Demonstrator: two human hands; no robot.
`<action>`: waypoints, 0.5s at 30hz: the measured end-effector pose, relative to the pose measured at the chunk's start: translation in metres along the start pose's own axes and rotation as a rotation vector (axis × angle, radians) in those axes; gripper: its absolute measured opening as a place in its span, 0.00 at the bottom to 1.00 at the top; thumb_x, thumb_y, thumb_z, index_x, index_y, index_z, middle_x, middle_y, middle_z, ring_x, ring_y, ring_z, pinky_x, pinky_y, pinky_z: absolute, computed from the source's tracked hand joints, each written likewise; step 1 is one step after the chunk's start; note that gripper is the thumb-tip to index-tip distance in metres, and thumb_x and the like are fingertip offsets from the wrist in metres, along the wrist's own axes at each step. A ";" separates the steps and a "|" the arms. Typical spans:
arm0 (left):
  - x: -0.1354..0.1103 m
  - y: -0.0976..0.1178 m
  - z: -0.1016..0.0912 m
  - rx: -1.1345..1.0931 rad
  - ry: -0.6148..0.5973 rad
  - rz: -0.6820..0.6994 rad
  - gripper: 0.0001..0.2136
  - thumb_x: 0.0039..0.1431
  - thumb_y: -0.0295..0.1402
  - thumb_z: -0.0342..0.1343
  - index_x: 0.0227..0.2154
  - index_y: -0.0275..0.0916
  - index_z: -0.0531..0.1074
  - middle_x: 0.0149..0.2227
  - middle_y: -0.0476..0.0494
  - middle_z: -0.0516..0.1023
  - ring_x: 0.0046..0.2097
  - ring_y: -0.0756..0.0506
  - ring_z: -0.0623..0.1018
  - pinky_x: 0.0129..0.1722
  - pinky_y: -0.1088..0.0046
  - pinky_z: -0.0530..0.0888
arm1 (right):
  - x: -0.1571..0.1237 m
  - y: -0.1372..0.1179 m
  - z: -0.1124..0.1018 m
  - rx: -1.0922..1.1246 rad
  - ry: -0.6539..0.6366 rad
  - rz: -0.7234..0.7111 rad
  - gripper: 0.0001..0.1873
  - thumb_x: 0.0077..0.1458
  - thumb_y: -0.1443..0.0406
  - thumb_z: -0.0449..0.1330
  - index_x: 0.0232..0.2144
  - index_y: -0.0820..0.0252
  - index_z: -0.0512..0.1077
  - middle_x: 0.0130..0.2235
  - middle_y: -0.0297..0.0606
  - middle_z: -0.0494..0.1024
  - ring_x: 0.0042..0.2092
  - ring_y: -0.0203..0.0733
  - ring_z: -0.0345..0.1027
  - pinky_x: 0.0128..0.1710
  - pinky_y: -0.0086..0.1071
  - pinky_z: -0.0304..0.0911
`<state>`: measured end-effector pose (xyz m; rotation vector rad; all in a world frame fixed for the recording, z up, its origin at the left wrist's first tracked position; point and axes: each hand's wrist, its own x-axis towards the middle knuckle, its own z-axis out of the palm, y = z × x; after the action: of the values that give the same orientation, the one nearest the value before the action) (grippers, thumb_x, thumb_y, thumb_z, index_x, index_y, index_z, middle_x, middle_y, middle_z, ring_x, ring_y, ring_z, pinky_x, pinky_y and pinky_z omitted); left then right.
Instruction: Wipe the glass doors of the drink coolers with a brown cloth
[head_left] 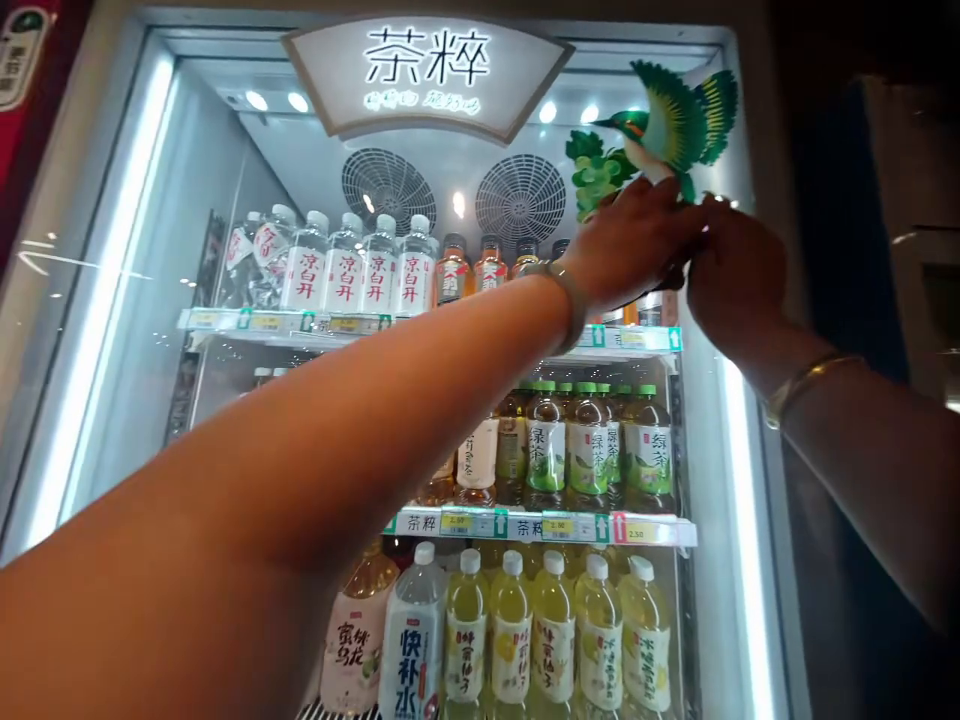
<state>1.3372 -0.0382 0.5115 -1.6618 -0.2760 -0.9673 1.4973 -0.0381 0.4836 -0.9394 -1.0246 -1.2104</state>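
Both my arms reach up to the glass front of a lit drinks fridge. My left hand (634, 240), with a band at its wrist, covers the bottom of a green bird sticker (660, 130) at the upper right. Its fingers are bent and closed toward the right. My right hand (735, 265), wearing a bangle (810, 385), meets it there with its fingers curled in. The fingertips of both hands come together just below the bird's tail. Whatever lies between them is too dark and covered to make out. Green leaf artwork (592, 165) shows left of the hands.
Behind the glass, water bottles (306, 265) stand on the top shelf, green tea bottles (546, 440) on the middle one and yellow drink bottles (512, 630) at the bottom. A fan-shaped lit sign (427, 115) hangs above. The fridge frame (769, 400) runs down the right side.
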 end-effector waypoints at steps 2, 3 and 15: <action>0.011 0.005 -0.001 0.029 0.000 -0.154 0.14 0.73 0.43 0.47 0.53 0.50 0.74 0.58 0.45 0.75 0.61 0.40 0.72 0.56 0.61 0.72 | 0.001 -0.001 -0.001 -0.002 -0.005 0.007 0.25 0.66 0.73 0.44 0.45 0.53 0.80 0.53 0.47 0.83 0.61 0.45 0.74 0.55 0.40 0.69; 0.015 0.011 0.000 0.053 0.027 -0.234 0.15 0.74 0.43 0.45 0.53 0.52 0.74 0.59 0.46 0.74 0.61 0.41 0.72 0.56 0.61 0.72 | 0.002 -0.002 -0.002 0.000 -0.014 0.018 0.24 0.67 0.72 0.44 0.44 0.55 0.80 0.51 0.49 0.83 0.59 0.47 0.75 0.53 0.42 0.68; -0.032 0.061 0.005 -0.080 0.042 -0.138 0.17 0.74 0.34 0.43 0.58 0.48 0.71 0.58 0.45 0.74 0.62 0.37 0.71 0.60 0.52 0.72 | -0.014 0.029 -0.018 0.008 -0.255 -0.191 0.26 0.71 0.64 0.44 0.67 0.62 0.63 0.71 0.49 0.63 0.74 0.45 0.51 0.71 0.42 0.53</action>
<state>1.3574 -0.0445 0.4453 -1.7103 -0.3310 -1.1287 1.5273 -0.0475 0.4644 -1.0256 -1.3462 -1.2632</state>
